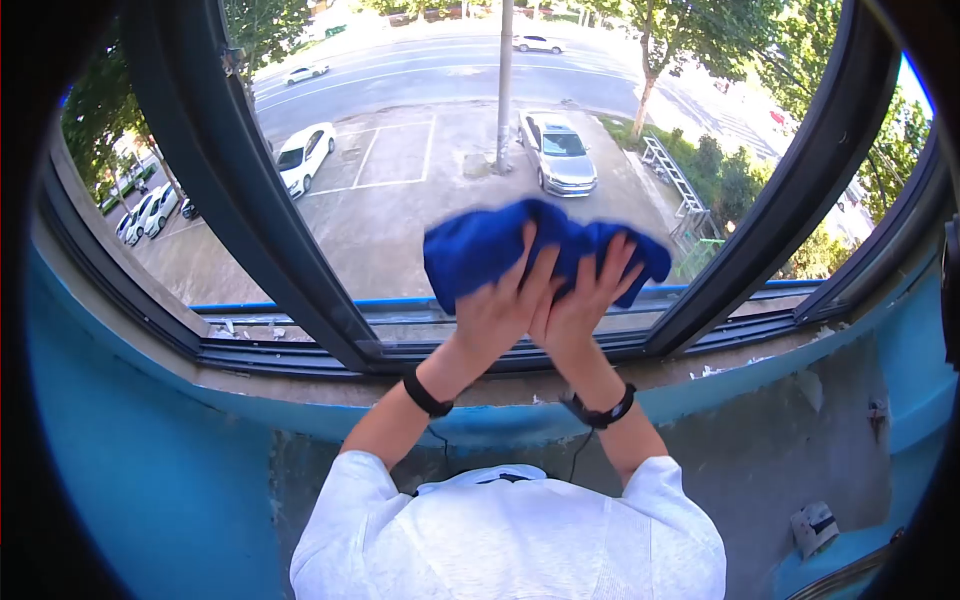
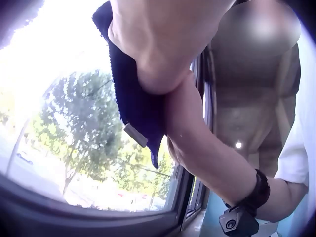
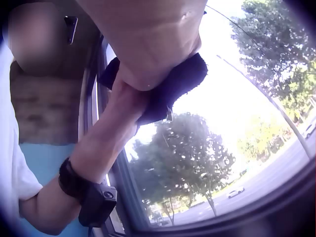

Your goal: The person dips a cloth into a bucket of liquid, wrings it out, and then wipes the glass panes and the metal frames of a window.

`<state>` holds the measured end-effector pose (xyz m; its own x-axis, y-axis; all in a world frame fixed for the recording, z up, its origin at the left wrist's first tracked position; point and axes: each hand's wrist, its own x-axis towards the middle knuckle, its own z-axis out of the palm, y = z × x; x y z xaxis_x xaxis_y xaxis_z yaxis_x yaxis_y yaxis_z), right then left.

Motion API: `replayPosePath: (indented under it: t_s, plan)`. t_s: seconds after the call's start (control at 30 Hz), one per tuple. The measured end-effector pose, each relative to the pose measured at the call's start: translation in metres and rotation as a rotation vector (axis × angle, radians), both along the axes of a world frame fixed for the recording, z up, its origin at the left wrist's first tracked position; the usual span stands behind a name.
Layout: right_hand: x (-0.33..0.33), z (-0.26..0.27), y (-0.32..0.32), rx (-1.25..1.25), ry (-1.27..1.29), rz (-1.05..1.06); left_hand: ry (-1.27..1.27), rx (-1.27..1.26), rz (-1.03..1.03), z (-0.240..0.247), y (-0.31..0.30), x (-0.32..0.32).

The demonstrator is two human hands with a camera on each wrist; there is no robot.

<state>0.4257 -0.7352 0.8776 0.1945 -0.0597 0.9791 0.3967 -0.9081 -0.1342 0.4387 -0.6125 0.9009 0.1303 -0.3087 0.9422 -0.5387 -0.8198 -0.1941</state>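
A blue cloth point(image 1: 475, 250) is spread against the window pane, its upper edge bunched into two humps. My left hand point(image 1: 495, 312) presses on its left part with the fingers stretched upward. Beside it, my right hand point(image 1: 582, 305) lies on the right part, fingers straight and spread. The heels of both hands meet low on the cloth, near the bottom of the pane. In the left wrist view, the cloth point(image 2: 136, 96) hangs below the hand, with a pale label point(image 2: 135, 135) on its edge. The right wrist view shows the cloth point(image 3: 180, 81) under the palm; the fingers are hidden there.
Dark window frame bars point(image 1: 255, 190) slant up on the left and right point(image 1: 770, 190). Below runs a sill point(image 1: 270, 385) with pale flakes, above a blue wall point(image 1: 130, 400). Parked cars, a pole point(image 1: 504, 90) and trees stand outside beyond the glass.
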Motion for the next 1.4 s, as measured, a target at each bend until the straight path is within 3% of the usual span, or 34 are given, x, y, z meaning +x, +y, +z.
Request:
replayPosePath:
  t_s: [0.1, 0.2, 0.33, 0.57, 0.67, 0.77, 0.83, 0.9, 1.03, 1.17, 1.4]
  plan:
    - [0.004, 0.116, -0.022, -0.012, -0.171, -0.045, -0.154, -0.064, 0.071, 0.111, -0.028, 0.004]
    - [0.007, 0.151, -0.041, -0.029, -0.236, -0.054, -0.140, -0.134, 0.158, 0.146, -0.053, -0.003]
    - [-0.003, 0.088, -0.050, 0.024, -0.097, -0.055, -0.072, -0.072, 0.092, 0.086, -0.061, -0.005]
    - [-0.024, -0.123, -0.083, 0.027, 0.123, 0.001, 0.207, 0.099, -0.158, -0.091, -0.071, -0.022]
    - [-0.032, -0.136, -0.110, -0.050, 0.130, 0.011, 0.322, 0.141, -0.260, -0.106, -0.084, -0.027]
    - [-0.022, -0.091, -0.130, -0.063, 0.046, -0.032, 0.169, 0.090, -0.231, -0.055, -0.104, -0.026]
    - [-0.016, -0.031, -0.142, -0.027, -0.028, -0.055, 0.132, 0.040, -0.246, -0.007, -0.123, -0.022]
    - [-0.014, 0.033, -0.144, 0.008, -0.081, -0.063, 0.015, -0.003, -0.134, 0.045, -0.140, -0.021]
    - [-0.008, 0.121, -0.115, 0.037, -0.136, -0.063, -0.097, -0.119, -0.106, 0.116, -0.125, -0.010]
    - [-0.002, 0.142, -0.048, -0.015, -0.168, -0.018, -0.100, -0.181, 0.038, 0.123, -0.061, -0.005]
    - [0.016, 0.126, 0.105, -0.057, -0.138, 0.127, -0.029, -0.211, 0.185, 0.097, 0.085, 0.006]
